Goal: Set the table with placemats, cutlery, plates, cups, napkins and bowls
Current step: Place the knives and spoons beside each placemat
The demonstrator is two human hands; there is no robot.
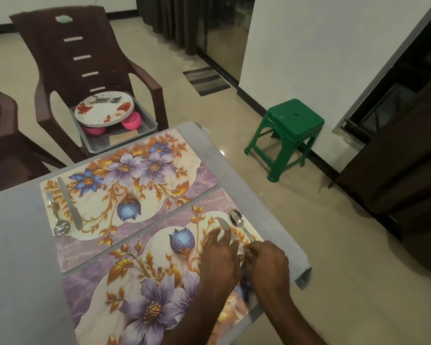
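Two placemats, the far mat (135,175) and the near mat (139,282), show purple and blue flowers with gold leaves on cream and lilac marbling. The table (13,245) is grey, the chair (85,58) dark brown, the stool (294,120) green, the bowls (132,122) pink, the plates (100,113) white with red flowers.
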